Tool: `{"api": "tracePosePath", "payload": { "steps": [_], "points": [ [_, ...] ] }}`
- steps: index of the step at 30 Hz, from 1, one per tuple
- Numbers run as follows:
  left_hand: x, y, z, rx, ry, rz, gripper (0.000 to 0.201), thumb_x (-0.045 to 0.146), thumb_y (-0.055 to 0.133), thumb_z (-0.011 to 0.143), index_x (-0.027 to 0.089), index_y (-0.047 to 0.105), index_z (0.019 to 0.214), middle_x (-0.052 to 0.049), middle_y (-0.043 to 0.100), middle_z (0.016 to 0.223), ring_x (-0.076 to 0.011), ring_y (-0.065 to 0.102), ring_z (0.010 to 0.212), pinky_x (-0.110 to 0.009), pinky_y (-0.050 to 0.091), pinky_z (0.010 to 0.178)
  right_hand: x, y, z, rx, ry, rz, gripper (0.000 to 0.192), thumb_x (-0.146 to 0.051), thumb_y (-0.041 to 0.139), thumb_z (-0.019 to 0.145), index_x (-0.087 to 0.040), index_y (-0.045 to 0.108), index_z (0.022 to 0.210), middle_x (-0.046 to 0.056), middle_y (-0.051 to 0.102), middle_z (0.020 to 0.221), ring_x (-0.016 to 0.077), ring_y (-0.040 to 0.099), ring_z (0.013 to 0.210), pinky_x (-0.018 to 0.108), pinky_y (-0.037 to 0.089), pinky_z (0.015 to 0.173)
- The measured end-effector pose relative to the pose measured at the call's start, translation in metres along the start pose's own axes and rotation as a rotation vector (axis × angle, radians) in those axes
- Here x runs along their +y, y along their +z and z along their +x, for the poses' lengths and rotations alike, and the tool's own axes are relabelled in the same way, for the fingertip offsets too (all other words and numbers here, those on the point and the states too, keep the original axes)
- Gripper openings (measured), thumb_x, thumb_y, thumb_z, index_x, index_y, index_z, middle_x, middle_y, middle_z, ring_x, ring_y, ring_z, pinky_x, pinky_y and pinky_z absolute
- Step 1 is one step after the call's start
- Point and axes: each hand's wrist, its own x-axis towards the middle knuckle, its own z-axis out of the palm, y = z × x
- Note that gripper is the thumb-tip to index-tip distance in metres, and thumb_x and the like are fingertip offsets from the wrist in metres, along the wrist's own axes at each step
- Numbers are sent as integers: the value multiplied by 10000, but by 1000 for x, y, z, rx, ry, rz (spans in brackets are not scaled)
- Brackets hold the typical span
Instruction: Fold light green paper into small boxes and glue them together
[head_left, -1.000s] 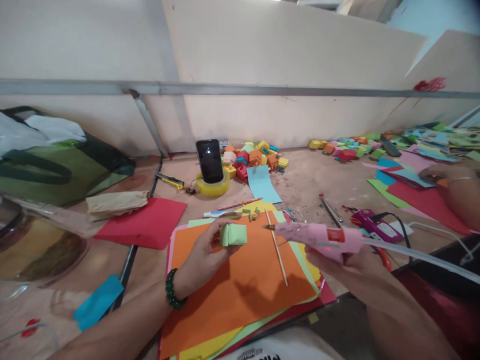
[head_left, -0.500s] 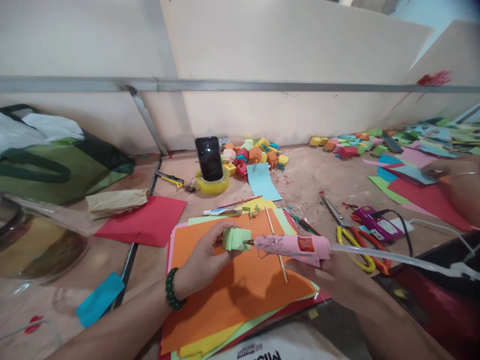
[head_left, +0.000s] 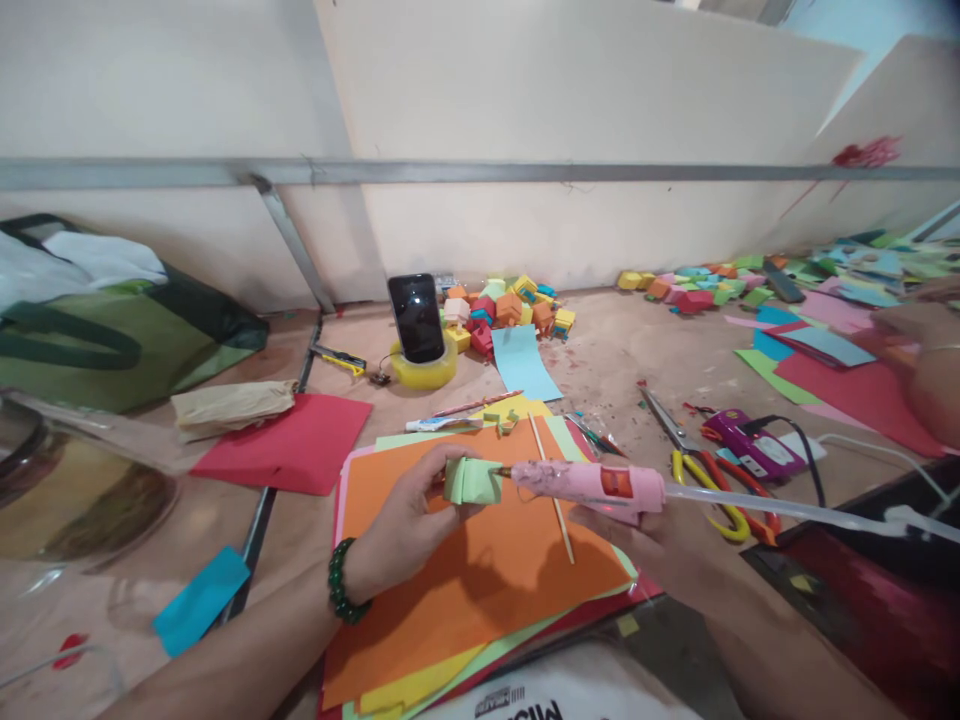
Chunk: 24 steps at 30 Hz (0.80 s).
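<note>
Two hands over the orange sheet (head_left: 480, 580). Left hand (head_left: 409, 510) closed on the green paper box (head_left: 472, 481), fingers wrapped round its left side, box held just above the sheet. Right hand (head_left: 660, 540) closed round the pink glue gun (head_left: 592, 483), gripping from below at the handle.

Change since a second ago: gun was then well right of the box, nozzle clear of it; now nozzle tip touches the box's right face. Against the half-second frame: contact unchanged, gun body slightly higher and farther right. Left hand and box barely moved.

Gun long axis near horizontal, nozzle pointing left at the box, glue stick (head_left: 780, 512) trailing right out of the back.

Skewer (head_left: 551, 487) lies on the sheet, passing under the gun. Scissors (head_left: 697, 460) right of the sheet. Phone (head_left: 417, 318) beyond the sheet, upright in a tape roll (head_left: 427, 372).
</note>
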Motion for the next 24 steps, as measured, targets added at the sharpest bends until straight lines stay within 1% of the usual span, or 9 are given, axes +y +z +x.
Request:
{"api": "tracePosePath", "payload": {
  "steps": [2, 5, 10, 13, 15, 20, 24],
  "points": [
    [1, 0, -1, 2, -8, 2, 229, 272, 624, 816, 193, 561, 1021, -57, 623, 982, -181, 597, 909, -297, 483, 842, 3, 1, -2, 37, 7, -25, 275, -440, 566, 853, -246, 728, 964, 40, 740, 833, 237, 697, 831, 317, 585, 716],
    [1, 0, -1, 6, -7, -10, 231, 283, 624, 820, 194, 556, 1023, -56, 626, 981, -180, 596, 908, -293, 484, 833, 5, 1, -6, 21, 25, -53, 245, -425, 581, 846, -238, 720, 921, 27, 737, 806, 218, 696, 763, 301, 584, 669],
    [-2, -1, -1, 1, -2, 14, 232, 279, 618, 827, 193, 557, 1033, -59, 620, 989, -177, 589, 910, -291, 479, 839, 2, 0, -5, 28, 27, -75, 242, -426, 563, 856, -239, 711, 899, 29, 731, 799, 215, 691, 757, 299, 580, 647],
    [-4, -1, -1, 1, -11, 1, 235, 283, 619, 829, 194, 551, 1035, -60, 619, 988, -177, 589, 903, -291, 481, 835, 0, 0, -4, -18, -4, -70, 245, -430, 552, 863, -248, 715, 877, 26, 724, 769, 207, 687, 737, 297, 581, 650],
    [-4, -2, -1, 2, -11, -14, 235, 295, 618, 832, 193, 549, 1031, -62, 619, 980, -178, 589, 896, -290, 485, 828, -1, -1, -4, -39, -13, -66, 242, -427, 558, 862, -249, 719, 897, 26, 723, 766, 203, 686, 730, 300, 584, 672],
    [-5, -1, -1, 9, -10, -26, 238, 294, 637, 821, 195, 560, 1023, -65, 625, 981, -184, 595, 906, -292, 486, 838, -1, -1, -4, -31, 6, -53, 282, -434, 548, 868, -240, 725, 971, 32, 738, 816, 209, 697, 763, 318, 593, 712],
    [-5, 0, -1, 21, -21, -34, 255, 314, 648, 815, 195, 568, 1026, -78, 628, 990, -202, 601, 906, -312, 493, 831, -1, 0, -3, -86, -8, 55, 281, -423, 591, 846, -259, 730, 1027, 30, 752, 851, 227, 710, 819, 335, 603, 757]
  ]
}}
